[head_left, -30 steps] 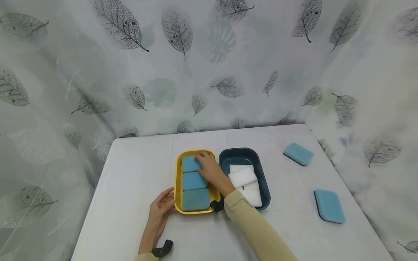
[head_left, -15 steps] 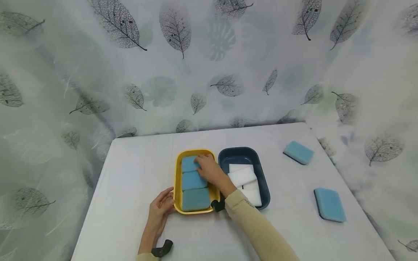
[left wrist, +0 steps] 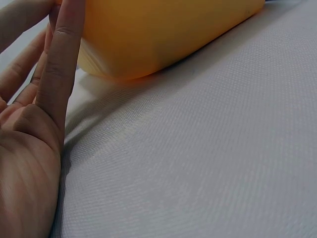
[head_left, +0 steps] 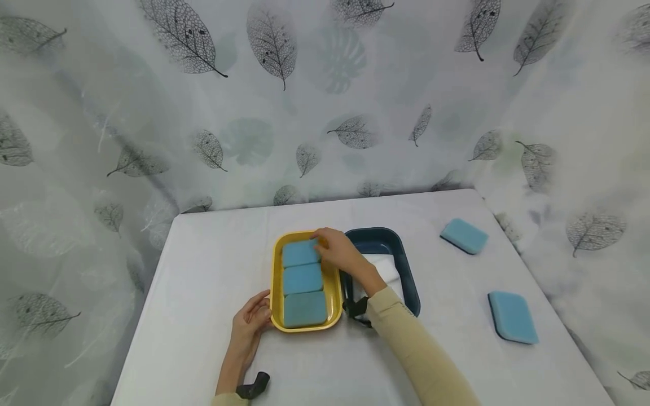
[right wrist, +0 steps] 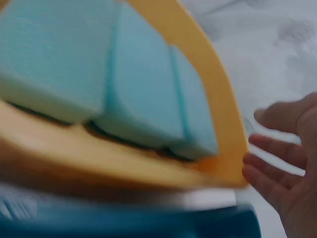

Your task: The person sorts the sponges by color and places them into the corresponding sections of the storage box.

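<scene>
Three light-blue sponges lie in a row inside the yellow tray (head_left: 333, 296): the far one (head_left: 299, 253), the middle one (head_left: 302, 279) and the near one (head_left: 305, 309). My left hand (head_left: 251, 322) rests against the tray's left side near its front corner. Fairly straight fingers (left wrist: 59, 64) show beside the yellow wall in the left wrist view. Over the tray's far right corner is my right hand (head_left: 346, 252), close to the far sponge. In the right wrist view its fingers (right wrist: 272, 147) are extended and hold nothing.
A dark-blue tray (head_left: 412, 287) stands just right of the yellow one. White pads (head_left: 388, 269) lie in it, partly hidden by my right arm. Two more blue sponges, one farther back (head_left: 464, 236) and one nearer (head_left: 513, 317), lie on the white table (head_left: 203, 270) at the right.
My right hand has come off the far sponge and shifted right to the tray's corner, uncovering the sponge row. The left hand stays in place.
</scene>
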A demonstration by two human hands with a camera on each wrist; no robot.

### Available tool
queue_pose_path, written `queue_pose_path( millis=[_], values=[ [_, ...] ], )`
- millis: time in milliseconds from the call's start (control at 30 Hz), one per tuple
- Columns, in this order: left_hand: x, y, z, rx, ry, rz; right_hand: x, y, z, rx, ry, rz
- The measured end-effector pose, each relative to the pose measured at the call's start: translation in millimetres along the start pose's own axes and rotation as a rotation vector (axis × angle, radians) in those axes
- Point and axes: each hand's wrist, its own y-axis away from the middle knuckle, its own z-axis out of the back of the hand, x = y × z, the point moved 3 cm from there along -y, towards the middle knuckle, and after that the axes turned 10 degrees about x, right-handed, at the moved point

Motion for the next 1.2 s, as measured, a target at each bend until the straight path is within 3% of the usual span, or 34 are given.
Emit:
queue_pose_path(
  millis=[200, 433, 767, 933, 1200],
  values=[
    [2.4, 1.4, 0.3, -0.024, -0.021, 0.021, -27.1, 13.3, 34.6, -0.076, -0.134, 0.025],
    [5.5, 5.6, 1.3, -0.055, -0.037, 0.04, -63.7, 42.2, 80.0, -0.174, -0.198, 0.003],
    [4.0, 1.9, 0.6, -0.058, -0.023, 0.039, -122.0, 80.6, 132.3, -0.249, -0.128, -0.085],
    [4.3, 1.4, 0.2, -0.049, -0.017, 0.038, -146.3, 105.7, 150.1, -0.35, -0.083, -0.151],
    [0.5, 0.8, 0.1, -0.016, -0.02, 0.015, -175.6, 143.3, 167.1, -0.48, -0.126, -0.212]
  ],
)
